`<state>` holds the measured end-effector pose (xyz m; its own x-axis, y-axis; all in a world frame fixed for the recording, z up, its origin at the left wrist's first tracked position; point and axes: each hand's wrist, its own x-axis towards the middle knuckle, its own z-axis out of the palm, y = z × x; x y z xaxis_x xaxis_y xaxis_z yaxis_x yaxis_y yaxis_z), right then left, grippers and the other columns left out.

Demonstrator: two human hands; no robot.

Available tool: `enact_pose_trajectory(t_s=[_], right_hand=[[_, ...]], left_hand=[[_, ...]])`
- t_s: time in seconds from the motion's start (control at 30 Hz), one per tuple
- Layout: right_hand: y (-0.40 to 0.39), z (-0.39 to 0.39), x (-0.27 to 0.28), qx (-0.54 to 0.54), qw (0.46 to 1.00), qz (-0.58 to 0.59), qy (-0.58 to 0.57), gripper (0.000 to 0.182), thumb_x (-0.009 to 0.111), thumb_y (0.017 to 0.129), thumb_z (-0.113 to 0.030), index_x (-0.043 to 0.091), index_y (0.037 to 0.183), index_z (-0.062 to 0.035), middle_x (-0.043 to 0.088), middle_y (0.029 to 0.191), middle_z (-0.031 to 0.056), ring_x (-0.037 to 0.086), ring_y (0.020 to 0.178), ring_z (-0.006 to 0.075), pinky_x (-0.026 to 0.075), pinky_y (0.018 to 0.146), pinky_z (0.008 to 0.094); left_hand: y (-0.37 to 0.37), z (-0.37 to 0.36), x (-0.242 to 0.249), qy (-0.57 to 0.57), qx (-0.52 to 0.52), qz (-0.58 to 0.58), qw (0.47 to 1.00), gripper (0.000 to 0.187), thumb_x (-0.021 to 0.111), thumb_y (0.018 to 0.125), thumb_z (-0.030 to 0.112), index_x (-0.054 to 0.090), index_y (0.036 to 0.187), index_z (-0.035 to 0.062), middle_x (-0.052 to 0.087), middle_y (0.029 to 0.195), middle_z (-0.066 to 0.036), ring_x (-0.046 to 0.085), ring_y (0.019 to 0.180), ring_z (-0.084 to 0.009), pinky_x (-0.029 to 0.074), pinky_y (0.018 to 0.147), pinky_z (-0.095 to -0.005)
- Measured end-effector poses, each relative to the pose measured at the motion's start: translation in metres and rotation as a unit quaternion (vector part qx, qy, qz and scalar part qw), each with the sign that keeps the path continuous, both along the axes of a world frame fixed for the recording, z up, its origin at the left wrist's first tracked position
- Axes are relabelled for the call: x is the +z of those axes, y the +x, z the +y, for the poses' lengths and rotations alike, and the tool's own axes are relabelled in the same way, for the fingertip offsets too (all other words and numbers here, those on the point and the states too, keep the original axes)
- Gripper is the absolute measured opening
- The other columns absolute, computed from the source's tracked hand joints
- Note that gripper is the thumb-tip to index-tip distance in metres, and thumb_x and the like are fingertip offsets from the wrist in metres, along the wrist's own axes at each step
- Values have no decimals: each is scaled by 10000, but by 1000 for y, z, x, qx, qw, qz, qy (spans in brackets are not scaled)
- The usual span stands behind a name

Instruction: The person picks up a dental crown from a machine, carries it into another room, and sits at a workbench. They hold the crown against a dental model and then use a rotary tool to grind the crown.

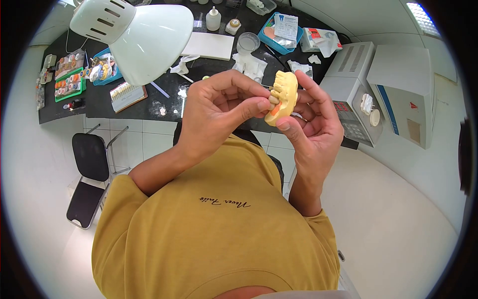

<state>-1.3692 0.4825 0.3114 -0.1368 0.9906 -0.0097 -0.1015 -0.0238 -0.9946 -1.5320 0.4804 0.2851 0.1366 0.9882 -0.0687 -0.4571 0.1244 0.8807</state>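
My right hand (316, 112) grips a yellow dental model (285, 92) between thumb and fingers, holding it up above the bench edge. A row of teeth runs along the model, and an orange patch (278, 108) marks its lower part. My left hand (214, 107) is closed in a pinch at the model's left side. Its thumb and index fingertips meet at a small beige tooth piece (273, 99) right against the row. A thin dark tip shows just above those fingertips.
A white lamp (149, 42) hangs over the black bench (167, 92). On it are a shade guide (128, 96), a blue tray (282, 46), a white bottle (213, 20), a glass dish (248, 43) and tissues. A furnace unit (348, 84) stands right; a black chair (89, 157) is left.
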Motion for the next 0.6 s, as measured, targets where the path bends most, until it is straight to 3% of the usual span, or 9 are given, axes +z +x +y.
enact_pose_trajectory(t_s=[0.27, 0.33, 0.43, 0.5, 0.6], right_hand=[[3, -1, -5, -6, 1000, -8, -2, 607, 739, 728, 1, 453, 1261, 44, 624, 961, 122, 640, 876, 169, 541, 772, 269], [5, 0, -7, -1, 998, -58, 6, 606, 734, 736, -4, 446, 1267, 40, 631, 961, 115, 637, 877, 163, 534, 780, 268], [2, 2, -8, -5, 1000, -28, -2, 561, 713, 753, 7, 457, 1252, 35, 629, 996, 114, 625, 911, 164, 530, 795, 264], [0, 1, -14, -12, 1000, -8, -1, 528, 701, 760, 17, 468, 1233, 36, 614, 1023, 113, 616, 936, 167, 528, 804, 262], [-3, -2, -21, -30, 999, 16, 14, 464, 678, 776, 32, 487, 1199, 33, 578, 1074, 114, 600, 980, 175, 523, 822, 262]], left_hand=[[2, 1, -1, -4, 2, 27, 1000, 127, 673, 813, 40, 626, 902, -39, 657, 864, -100, 626, 810, -117, 511, 751, -236], [2, 2, -3, -12, 0, 21, 1000, 121, 672, 813, 39, 628, 895, -38, 657, 874, -97, 623, 819, -116, 506, 755, -238], [5, 4, -10, -21, 4, 2, 1000, 121, 669, 818, 51, 629, 894, -35, 647, 944, -102, 615, 861, -121, 501, 786, -242], [6, 5, -14, 1, -1, -8, 1000, 131, 659, 823, 64, 613, 928, 0, 617, 1028, -71, 562, 1001, -133, 475, 852, -271], [9, 4, -1, -58, -29, -41, 997, 204, 656, 828, 80, 608, 1004, -12, 608, 1074, -83, 572, 991, -136, 471, 862, -271]])
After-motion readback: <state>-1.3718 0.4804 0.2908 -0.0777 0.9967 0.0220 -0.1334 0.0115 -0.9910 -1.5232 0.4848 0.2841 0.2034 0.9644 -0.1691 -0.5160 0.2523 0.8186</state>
